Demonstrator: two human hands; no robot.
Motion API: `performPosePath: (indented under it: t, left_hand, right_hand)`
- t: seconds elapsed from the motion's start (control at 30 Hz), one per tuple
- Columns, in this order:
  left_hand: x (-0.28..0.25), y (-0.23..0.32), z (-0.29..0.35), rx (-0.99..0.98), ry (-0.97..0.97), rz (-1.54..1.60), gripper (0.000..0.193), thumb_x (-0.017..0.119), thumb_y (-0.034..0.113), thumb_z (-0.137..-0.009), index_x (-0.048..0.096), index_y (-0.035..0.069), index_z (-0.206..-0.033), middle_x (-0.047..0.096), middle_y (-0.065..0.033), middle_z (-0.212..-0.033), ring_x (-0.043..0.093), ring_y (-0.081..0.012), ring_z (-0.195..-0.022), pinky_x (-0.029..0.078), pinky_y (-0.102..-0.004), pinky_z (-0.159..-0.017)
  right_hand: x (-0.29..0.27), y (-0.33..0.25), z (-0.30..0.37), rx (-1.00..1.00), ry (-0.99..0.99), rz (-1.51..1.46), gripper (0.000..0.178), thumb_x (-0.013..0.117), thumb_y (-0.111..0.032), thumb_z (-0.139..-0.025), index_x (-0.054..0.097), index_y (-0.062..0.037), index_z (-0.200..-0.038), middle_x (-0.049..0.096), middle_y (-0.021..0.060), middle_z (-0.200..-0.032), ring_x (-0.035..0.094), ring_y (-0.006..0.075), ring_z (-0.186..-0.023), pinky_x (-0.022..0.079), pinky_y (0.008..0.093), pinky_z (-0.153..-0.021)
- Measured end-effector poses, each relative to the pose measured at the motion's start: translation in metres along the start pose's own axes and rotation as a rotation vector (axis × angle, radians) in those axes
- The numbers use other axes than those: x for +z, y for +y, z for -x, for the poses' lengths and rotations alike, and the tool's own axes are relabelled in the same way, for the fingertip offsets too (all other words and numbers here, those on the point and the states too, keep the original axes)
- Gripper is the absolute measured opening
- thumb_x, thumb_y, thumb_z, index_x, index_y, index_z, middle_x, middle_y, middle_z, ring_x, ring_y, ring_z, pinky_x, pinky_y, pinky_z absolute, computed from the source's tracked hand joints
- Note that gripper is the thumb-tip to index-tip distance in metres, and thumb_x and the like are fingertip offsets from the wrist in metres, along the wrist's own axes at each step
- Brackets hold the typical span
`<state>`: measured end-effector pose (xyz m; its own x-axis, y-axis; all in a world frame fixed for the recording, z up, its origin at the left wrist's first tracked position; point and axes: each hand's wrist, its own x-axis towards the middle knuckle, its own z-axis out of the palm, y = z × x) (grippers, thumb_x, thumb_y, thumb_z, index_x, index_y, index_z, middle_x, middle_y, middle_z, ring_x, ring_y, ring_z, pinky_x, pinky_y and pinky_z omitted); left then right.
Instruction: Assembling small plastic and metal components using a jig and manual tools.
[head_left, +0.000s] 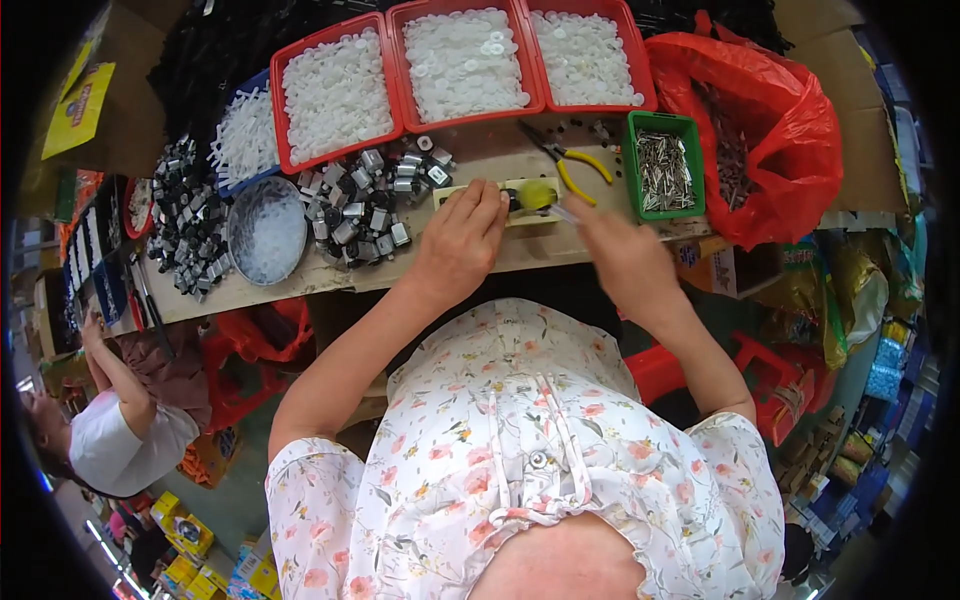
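My left hand (pixel 462 240) is closed, its fingers bunched over a pale rectangular block (pixel 545 216) near the table's front edge. A small dark part (pixel 513 199) shows beside those fingertips; the fingers hide most of what they pinch. My right hand (pixel 628 262) is blurred by motion, its fingers curled around the pale handle of a small mallet-like tool (pixel 538 194). The tool's yellow-green head is smeared over the block, close to the dark part. Metal-and-black cylinders (pixel 360 208) lie heaped left of my left hand.
Red trays (pixel 466 65) of white plastic discs line the back. Yellow-handled pliers (pixel 575 170) lie by a green tray (pixel 663 125) of metal pins. A red bag (pixel 810 160) stands right, a round bowl (pixel 268 230) left. Another person (pixel 130 440) sits at far left.
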<state>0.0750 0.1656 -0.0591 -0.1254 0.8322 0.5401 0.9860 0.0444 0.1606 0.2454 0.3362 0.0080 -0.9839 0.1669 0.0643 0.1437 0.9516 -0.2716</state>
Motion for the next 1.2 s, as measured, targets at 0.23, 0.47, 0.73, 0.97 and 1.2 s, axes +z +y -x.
performPosePath:
  t: [0.23,0.47,0.73,0.97,1.2]
  left_hand:
    - [-0.009,0.021,-0.007,-0.155,0.031,-0.044,0.032,0.066,0.0,-0.078,0.065,-0.008,-0.11,0.061,-0.0183,-0.121,0.06,-0.0349,-0.115,0.053,-0.0413,-0.091]
    - [0.015,0.053,0.014,-0.289,0.018,0.068,0.051,0.058,0.004,-0.077,0.058,-0.014,-0.125,0.054,-0.0246,-0.133,0.053,-0.0389,-0.122,0.046,-0.0427,-0.103]
    - [0.02,0.047,0.017,-0.245,0.054,0.066,0.051,0.059,0.006,-0.076,0.058,-0.014,-0.123,0.054,-0.0254,-0.129,0.053,-0.0386,-0.121,0.05,-0.0404,-0.099]
    - [0.019,0.049,0.02,-0.216,0.085,0.077,0.048,0.06,0.006,-0.072,0.061,-0.015,-0.116,0.056,-0.0257,-0.125,0.054,-0.0383,-0.119,0.05,-0.0408,-0.099]
    - [0.016,0.049,0.022,-0.227,0.087,0.067,0.042,0.06,0.006,-0.074,0.064,-0.014,-0.111,0.058,-0.0256,-0.126,0.054,-0.0386,-0.123,0.049,-0.0411,-0.102]
  right_hand:
    - [0.005,0.004,0.002,0.062,-0.052,-0.023,0.045,0.059,-0.011,-0.096,0.051,-0.0101,-0.14,0.06,0.0167,-0.081,0.062,0.0386,-0.07,0.049,0.0469,-0.061]
    - [-0.035,-0.016,-0.029,-0.112,0.179,-0.258,0.034,0.061,-0.002,-0.093,0.061,-0.004,-0.127,0.067,0.0193,-0.092,0.066,0.0384,-0.079,0.053,0.0442,-0.068]
    - [-0.019,-0.023,-0.057,-0.156,-0.127,-0.046,0.04,0.064,-0.008,-0.091,0.059,-0.0082,-0.131,0.065,0.015,-0.083,0.065,0.0366,-0.074,0.051,0.0455,-0.064]
    - [-0.012,-0.024,-0.061,-0.126,-0.194,-0.075,0.038,0.064,-0.011,-0.092,0.06,-0.011,-0.129,0.065,0.0154,-0.08,0.065,0.0361,-0.072,0.051,0.0456,-0.064]
    - [-0.004,-0.017,-0.059,-0.179,0.035,-0.217,0.032,0.062,-0.011,-0.095,0.062,-0.0075,-0.126,0.068,0.02,-0.088,0.067,0.037,-0.076,0.053,0.0446,-0.065]
